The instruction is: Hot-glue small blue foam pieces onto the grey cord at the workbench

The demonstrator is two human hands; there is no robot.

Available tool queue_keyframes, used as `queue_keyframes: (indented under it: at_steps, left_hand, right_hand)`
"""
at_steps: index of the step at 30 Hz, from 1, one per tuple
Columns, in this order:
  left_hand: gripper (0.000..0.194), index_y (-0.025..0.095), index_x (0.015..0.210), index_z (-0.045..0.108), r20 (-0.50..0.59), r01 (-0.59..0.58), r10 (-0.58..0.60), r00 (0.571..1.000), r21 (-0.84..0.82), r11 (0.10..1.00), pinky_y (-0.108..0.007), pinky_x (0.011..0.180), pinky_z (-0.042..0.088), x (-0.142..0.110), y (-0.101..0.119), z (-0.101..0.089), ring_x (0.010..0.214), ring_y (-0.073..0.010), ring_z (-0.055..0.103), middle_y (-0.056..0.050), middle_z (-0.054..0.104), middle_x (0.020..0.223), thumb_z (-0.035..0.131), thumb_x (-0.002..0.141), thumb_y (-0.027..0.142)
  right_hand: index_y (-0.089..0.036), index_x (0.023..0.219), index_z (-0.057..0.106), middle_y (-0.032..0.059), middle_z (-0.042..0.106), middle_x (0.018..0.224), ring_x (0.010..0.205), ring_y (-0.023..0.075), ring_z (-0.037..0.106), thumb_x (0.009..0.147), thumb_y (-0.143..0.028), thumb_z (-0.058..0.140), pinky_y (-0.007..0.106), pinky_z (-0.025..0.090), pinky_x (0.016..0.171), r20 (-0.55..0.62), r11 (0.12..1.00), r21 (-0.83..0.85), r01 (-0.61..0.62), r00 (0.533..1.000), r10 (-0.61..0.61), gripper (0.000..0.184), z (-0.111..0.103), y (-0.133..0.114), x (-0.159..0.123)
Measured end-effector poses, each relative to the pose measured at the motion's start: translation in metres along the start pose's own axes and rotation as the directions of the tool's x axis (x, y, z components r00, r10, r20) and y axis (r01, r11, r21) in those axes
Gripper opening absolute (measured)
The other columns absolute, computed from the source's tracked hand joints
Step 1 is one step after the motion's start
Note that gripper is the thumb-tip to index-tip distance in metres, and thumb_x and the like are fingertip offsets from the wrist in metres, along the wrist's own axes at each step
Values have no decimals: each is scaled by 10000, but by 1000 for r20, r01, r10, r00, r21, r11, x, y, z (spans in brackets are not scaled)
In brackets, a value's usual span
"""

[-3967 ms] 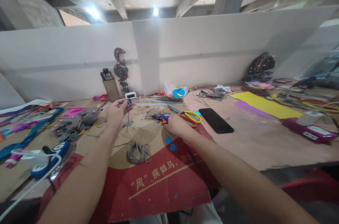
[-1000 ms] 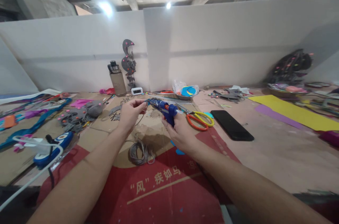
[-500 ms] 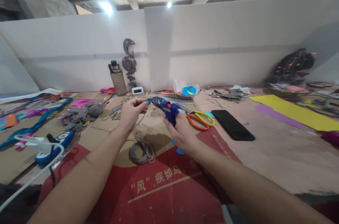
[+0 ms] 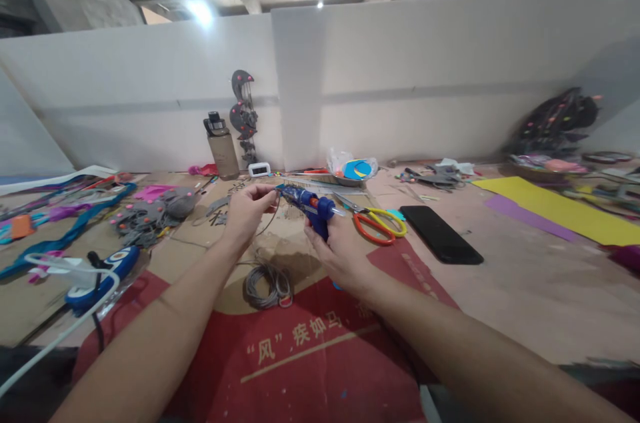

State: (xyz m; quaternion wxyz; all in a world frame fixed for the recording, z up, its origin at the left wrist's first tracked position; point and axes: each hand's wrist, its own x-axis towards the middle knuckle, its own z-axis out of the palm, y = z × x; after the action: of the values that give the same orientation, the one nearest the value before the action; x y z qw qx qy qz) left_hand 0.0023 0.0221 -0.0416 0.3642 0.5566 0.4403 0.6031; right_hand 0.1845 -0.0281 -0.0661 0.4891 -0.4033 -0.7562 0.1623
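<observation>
left hand (image 4: 249, 213) pinches a small blue piece (image 4: 279, 189), seemingly to steady it; a grey cord coil (image 4: 277, 286) lies below, between the hands; right hand (image 4: 345, 253) grips the glue gun (image 4: 317, 211), tip angled leftward so it reaches the piece, presumably; scissors (image 4: 371, 214) rest rightward.
</observation>
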Motion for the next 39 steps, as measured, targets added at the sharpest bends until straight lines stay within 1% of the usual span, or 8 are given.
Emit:
queue_keyframes:
  at_steps: [6, 10, 17, 23, 27, 31, 35, 39]
  left_hand:
    - [238, 144, 765, 672, 4, 1, -1, 1000, 10, 1000, -229, 568, 453, -1, 2, 1, 597, -104, 547, -21, 633, 673, 718, 663, 354]
    - [239, 147, 768, 677, -4, 5, -4, 1000, 12, 1000, -236, 572, 456, -1, 2, 1, 600, -107, 550, -25, 640, 679, 723, 656, 354]
    - [244, 147, 760, 675, -6, 4, -4, 1000, 7, 1000, -240, 572, 454, -1, 1, 1, 596, -110, 550, -23, 638, 672, 722, 653, 362]
    - [258, 144, 769, 679, 1, -4, 4, 1000, 22, 1000, -237, 570, 456, -2, 4, 1, 600, -107, 551, -28, 638, 680, 725, 657, 372]
    - [267, 140, 776, 679, 2, 2, -2, 1000, 12, 1000, -232, 572, 458, -3, 5, 1, 602, -107, 552, -23, 633, 670, 727, 656, 374]
    - [268, 138, 786, 678, 4, 7, -7, 1000, 8, 1000, -228, 573, 459, -3, 4, 1, 609, -107, 554, -25, 638, 679, 727, 659, 369]
    - [252, 144, 774, 677, -2, 3, -3, 1000, 5, 1000, -231, 568, 460, -2, 3, 0, 597, -106, 551, -20, 635, 671, 728, 660, 363]
    - [249, 147, 774, 678, -2, 0, 0, 1000, 6, 1000, -229, 565, 457, -2, 4, 1, 600, -106, 551, -19, 634, 671, 729, 660, 362]
  right_hand:
    - [-172, 986, 526, 89, 595, 871, 778, 209, 550, 871, -262, 451, 361, 466, 720, -22, 999, 38, -13, 1000, 13, 164, 0, 1, -1]
    - [-174, 984, 527, 92, 601, 899, 808, 210, 555, 875, -263, 447, 362, 462, 759, -45, 998, 57, -11, 999, 13, 162, 0, 0, -1]
    - [-181, 951, 531, 85, 595, 860, 774, 211, 550, 869, -277, 455, 361, 458, 722, -11, 998, 63, -30, 999, 30, 147, 0, -2, -1]
    - [-179, 1013, 515, 106, 598, 913, 797, 223, 549, 872, -294, 452, 388, 460, 745, -31, 997, 58, -47, 998, 49, 193, 1, 3, -1]
    - [-174, 971, 524, 102, 598, 886, 774, 220, 546, 874, -295, 447, 381, 460, 728, -23, 996, 76, -52, 998, 54, 173, 0, 0, -1]
    - [-170, 972, 532, 93, 597, 884, 788, 214, 547, 875, -277, 451, 371, 457, 748, -31, 998, 61, -29, 999, 31, 165, 0, -3, -1]
    - [-174, 1011, 522, 102, 602, 921, 818, 223, 552, 877, -291, 451, 386, 457, 767, -47, 999, 38, -29, 998, 30, 192, 0, 1, -2]
    - [-175, 987, 521, 101, 603, 888, 780, 225, 553, 878, -304, 443, 381, 462, 722, -37, 998, 31, -52, 998, 53, 185, 0, 3, -2]
